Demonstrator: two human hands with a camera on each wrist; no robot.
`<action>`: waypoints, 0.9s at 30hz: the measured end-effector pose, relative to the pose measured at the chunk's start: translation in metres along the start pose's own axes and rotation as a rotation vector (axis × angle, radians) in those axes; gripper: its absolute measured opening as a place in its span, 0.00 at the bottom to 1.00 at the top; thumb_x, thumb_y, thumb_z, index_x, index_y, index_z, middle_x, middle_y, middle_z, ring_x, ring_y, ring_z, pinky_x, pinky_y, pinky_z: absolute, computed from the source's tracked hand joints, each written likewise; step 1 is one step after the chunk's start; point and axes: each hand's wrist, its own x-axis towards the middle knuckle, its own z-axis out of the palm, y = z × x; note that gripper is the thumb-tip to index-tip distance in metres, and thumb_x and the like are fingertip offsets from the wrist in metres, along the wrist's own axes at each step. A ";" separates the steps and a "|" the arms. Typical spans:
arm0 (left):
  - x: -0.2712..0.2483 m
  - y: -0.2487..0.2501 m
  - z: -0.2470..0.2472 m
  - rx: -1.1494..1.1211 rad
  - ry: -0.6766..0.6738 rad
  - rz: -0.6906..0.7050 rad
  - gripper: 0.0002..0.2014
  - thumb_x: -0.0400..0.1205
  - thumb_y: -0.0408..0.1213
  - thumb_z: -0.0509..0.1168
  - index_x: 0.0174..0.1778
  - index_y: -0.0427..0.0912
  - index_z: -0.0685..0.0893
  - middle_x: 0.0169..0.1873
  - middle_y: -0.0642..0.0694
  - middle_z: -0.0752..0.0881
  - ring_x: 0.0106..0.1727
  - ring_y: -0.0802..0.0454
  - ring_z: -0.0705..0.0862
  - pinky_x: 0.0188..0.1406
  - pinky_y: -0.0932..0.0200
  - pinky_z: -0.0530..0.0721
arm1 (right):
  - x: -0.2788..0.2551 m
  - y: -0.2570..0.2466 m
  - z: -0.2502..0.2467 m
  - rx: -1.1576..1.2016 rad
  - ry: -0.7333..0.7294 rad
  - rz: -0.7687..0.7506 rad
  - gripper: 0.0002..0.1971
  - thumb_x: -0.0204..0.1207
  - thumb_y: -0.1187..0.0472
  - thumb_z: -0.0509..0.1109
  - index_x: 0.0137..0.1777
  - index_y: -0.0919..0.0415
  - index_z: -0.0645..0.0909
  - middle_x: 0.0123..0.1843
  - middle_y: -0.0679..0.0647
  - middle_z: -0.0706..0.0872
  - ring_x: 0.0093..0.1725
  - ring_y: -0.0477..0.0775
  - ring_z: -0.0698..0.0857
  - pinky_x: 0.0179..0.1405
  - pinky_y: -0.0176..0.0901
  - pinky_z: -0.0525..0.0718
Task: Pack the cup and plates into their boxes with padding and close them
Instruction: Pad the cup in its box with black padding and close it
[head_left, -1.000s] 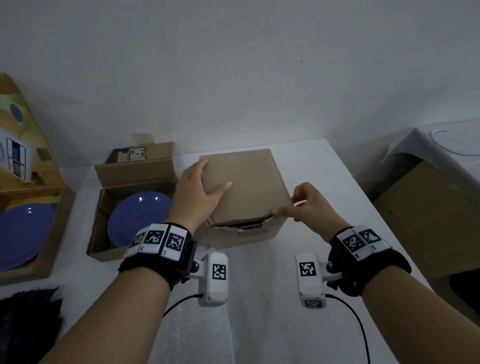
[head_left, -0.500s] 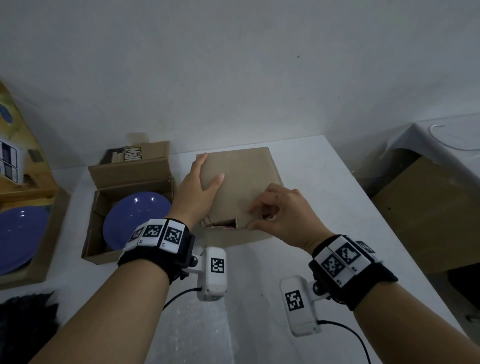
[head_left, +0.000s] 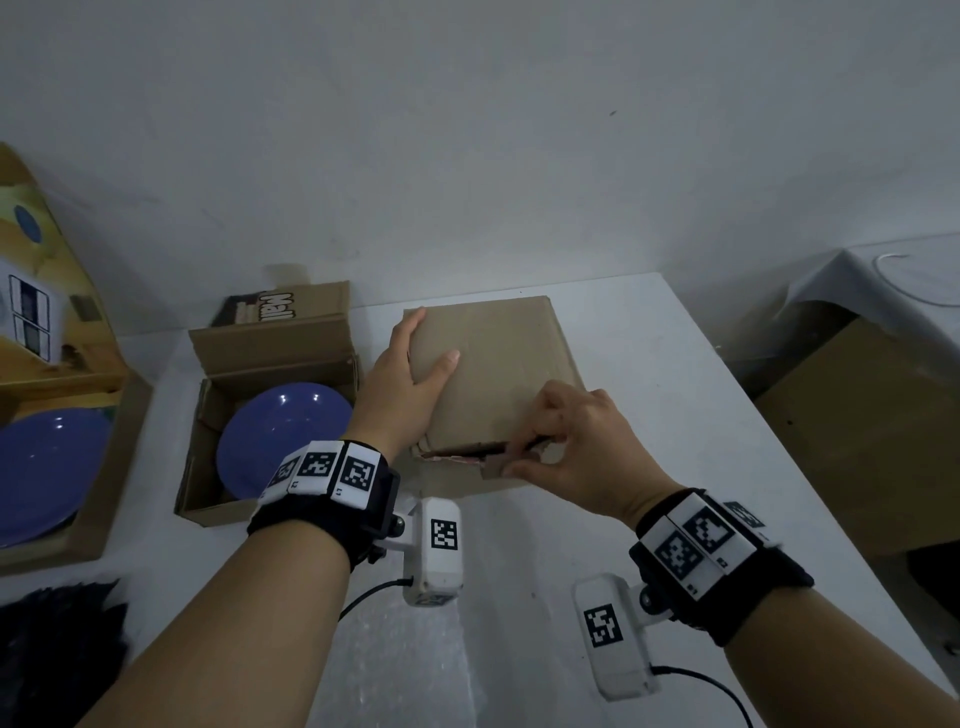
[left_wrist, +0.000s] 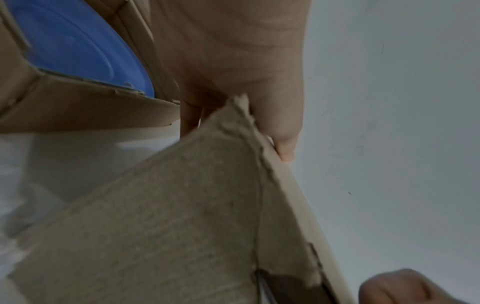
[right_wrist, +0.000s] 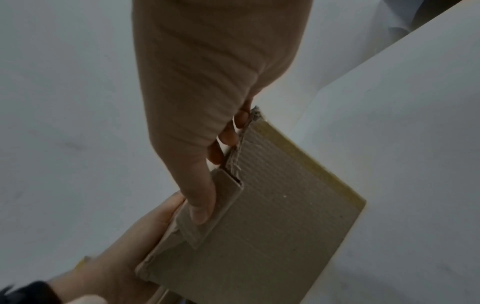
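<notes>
- Closed box (head_left: 491, 374): a plain brown cardboard carton at the middle of the white table (head_left: 519, 582), lid down, with a dark gap at its near edge where the lid meets the front wall.
- Left hand (head_left: 410, 384): lies on the box's left side, thumb flat on the lid and fingers reaching along the far left corner; the left wrist view shows fingers wrapped down the box's side, so the hand grips the carton. Its pose matches that of half a second ago.
- Right hand (head_left: 576, 441): fingers curled at the near edge, thumb and forefinger pinching a small cardboard tab (head_left: 493, 467) at the lid's front. One second ago this hand held the near right corner; it has since moved leftward to the middle of the front edge.
- Tab in the right wrist view (right_wrist: 207, 211): a folded strip under the thumb, pressed against the corrugated lid (right_wrist: 272, 201).
- Open box (head_left: 270, 415): stands just left of the closed one, touching or nearly so, flaps raised, with a blue plate (head_left: 280, 436) lying inside.
- Second blue plate (head_left: 41, 473): rests in a larger yellow-brown carton (head_left: 119, 457) at the far left edge.
- Black padding (head_left: 57, 639): a dark crinkled heap at the near left corner of the table.
- Cup: cannot be seen in any view.
</notes>
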 end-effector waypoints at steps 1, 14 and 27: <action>0.000 0.000 0.000 -0.001 0.003 0.003 0.31 0.81 0.56 0.62 0.79 0.61 0.59 0.76 0.56 0.68 0.73 0.56 0.71 0.72 0.53 0.71 | -0.002 0.000 0.001 -0.013 0.005 -0.014 0.10 0.61 0.46 0.80 0.41 0.44 0.88 0.39 0.40 0.77 0.39 0.43 0.77 0.47 0.47 0.75; 0.000 0.000 0.000 -0.015 -0.003 -0.001 0.31 0.81 0.56 0.62 0.79 0.61 0.59 0.77 0.57 0.67 0.74 0.56 0.70 0.73 0.52 0.71 | -0.008 0.000 0.005 -0.076 0.052 -0.089 0.14 0.61 0.37 0.73 0.41 0.43 0.87 0.39 0.44 0.78 0.39 0.47 0.78 0.44 0.45 0.73; -0.001 0.001 0.000 -0.020 -0.010 0.005 0.32 0.81 0.56 0.62 0.80 0.60 0.58 0.79 0.57 0.65 0.76 0.57 0.68 0.75 0.54 0.69 | 0.001 -0.001 0.009 -0.026 0.194 0.031 0.13 0.59 0.48 0.80 0.43 0.48 0.86 0.44 0.48 0.79 0.43 0.51 0.79 0.47 0.51 0.77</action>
